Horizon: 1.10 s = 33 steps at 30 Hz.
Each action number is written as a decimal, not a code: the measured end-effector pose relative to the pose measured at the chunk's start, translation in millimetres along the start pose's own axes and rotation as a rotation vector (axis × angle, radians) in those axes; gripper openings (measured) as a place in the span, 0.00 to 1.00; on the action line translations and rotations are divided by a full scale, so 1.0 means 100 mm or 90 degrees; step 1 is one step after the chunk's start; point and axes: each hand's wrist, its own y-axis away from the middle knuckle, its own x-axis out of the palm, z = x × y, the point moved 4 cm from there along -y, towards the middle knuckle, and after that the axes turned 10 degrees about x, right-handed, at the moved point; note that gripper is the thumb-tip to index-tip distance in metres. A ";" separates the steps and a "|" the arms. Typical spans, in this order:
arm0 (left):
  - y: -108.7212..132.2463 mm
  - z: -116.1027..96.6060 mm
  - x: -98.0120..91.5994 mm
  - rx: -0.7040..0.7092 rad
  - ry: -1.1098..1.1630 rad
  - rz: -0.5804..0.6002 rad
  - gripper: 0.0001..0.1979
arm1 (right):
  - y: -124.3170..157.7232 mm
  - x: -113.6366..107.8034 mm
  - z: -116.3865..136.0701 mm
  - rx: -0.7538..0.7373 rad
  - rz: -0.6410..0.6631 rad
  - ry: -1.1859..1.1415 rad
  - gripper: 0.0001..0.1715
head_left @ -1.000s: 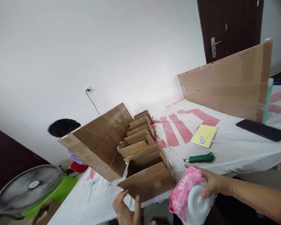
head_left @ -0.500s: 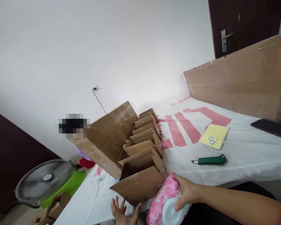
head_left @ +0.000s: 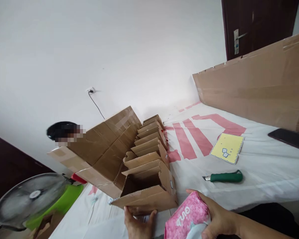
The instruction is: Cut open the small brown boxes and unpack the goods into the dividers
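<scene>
Currently I see, from my end, the right hand [head_left: 215, 217] closed around a pink pack [head_left: 185, 214], which sits just left of its palm. Further left, the left hand [head_left: 139, 226] is half open (thumb and fingers apart), fingertips at the lower edge of the nearest cardboard box [head_left: 144, 198]. A green knife [head_left: 225, 177] lies beyond the right hand.

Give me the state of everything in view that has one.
Pink packet, held in the right hand
Nearest box, open-topped
Left hand, open, at that box's lower edge
Green cutter, blade exposed
Yellow card, lying flat
Phone, lying flat, upper face dark
Cord, plugged in
Fan, blurred, likely running
Door, looks shut
</scene>
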 end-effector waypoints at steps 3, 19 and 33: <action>-0.01 -0.08 -0.03 -0.045 -0.070 -0.003 0.60 | 0.00 -0.02 -0.02 0.010 0.000 0.008 0.76; -0.61 -0.34 0.34 -0.001 -0.114 0.073 0.59 | 0.02 -0.04 -0.02 0.035 -0.021 0.062 0.76; -0.99 -0.50 0.78 -0.070 -0.071 0.112 0.58 | -0.01 -0.07 -0.05 0.010 -0.023 0.058 0.75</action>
